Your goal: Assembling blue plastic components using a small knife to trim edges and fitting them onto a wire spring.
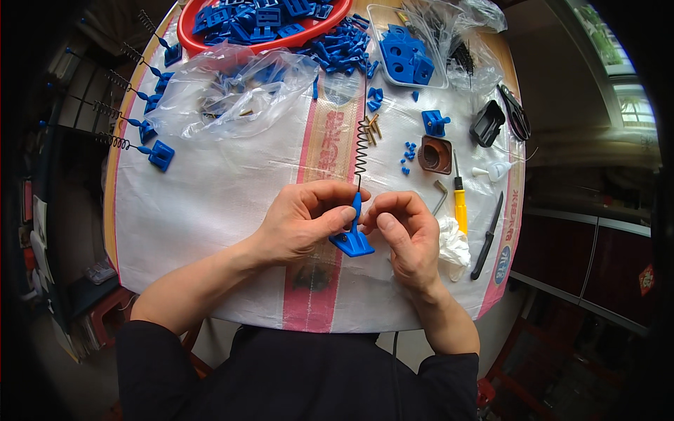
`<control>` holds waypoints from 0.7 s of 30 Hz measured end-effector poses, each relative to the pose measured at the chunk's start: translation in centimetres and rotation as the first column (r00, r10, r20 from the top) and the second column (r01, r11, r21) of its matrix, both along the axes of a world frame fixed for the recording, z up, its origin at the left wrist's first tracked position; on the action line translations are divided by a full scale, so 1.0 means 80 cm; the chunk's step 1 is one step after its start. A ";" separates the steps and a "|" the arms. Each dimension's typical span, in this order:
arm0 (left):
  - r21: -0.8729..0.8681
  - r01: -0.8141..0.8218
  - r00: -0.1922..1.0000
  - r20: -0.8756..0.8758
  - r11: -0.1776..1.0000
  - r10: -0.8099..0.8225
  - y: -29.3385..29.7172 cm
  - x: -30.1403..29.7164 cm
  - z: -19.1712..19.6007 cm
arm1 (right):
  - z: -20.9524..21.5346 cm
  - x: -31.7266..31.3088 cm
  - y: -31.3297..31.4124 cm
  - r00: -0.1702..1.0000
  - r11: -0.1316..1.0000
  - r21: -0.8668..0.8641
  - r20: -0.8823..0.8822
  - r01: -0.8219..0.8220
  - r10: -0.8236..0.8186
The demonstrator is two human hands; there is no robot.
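Observation:
My left hand point(302, 219) is closed on a blue plastic piece point(353, 243) with a slim stem and a flat, wide foot, pinched between thumb and fingers. From the top of its stem a black coiled spring wire point(361, 149) runs away from me across the table. Close to the right of the stem is my right hand point(407, 235), its fingers curled and its thumb held apart. Nothing shows in its grasp; whether a fingertip touches the piece I cannot tell. Several similar blue pieces with spring wires point(160, 156) stand along the table's left edge.
At the back are a red basin point(185, 31) of blue parts, a pile of blue parts point(337, 50), a plastic bag point(210, 91) and a clear tray point(437, 81). Brass pins point(373, 129), a yellow-handled screwdriver point(460, 203), a knife point(484, 247), scissors point(518, 119) and crumpled tissue point(453, 247) lie rightward.

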State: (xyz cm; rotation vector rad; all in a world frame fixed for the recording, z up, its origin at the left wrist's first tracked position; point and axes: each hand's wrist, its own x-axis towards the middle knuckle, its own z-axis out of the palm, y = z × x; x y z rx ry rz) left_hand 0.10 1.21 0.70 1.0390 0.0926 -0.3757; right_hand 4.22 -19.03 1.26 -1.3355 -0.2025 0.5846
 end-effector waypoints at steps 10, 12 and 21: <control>-0.017 0.054 0.998 0.037 0.998 -0.054 -0.007 0.000 0.001 | 0.013 0.000 0.010 0.993 0.997 -0.079 -0.117 -0.018 0.008; -0.013 0.049 0.998 0.050 0.999 -0.049 -0.008 -0.001 -0.003 | 0.014 0.002 0.009 0.991 0.995 -0.093 -0.137 -0.028 0.015; 0.125 0.029 0.994 0.100 0.992 -0.042 -0.007 -0.002 -0.004 | 0.013 0.003 0.008 0.992 0.990 -0.133 -0.122 -0.039 0.023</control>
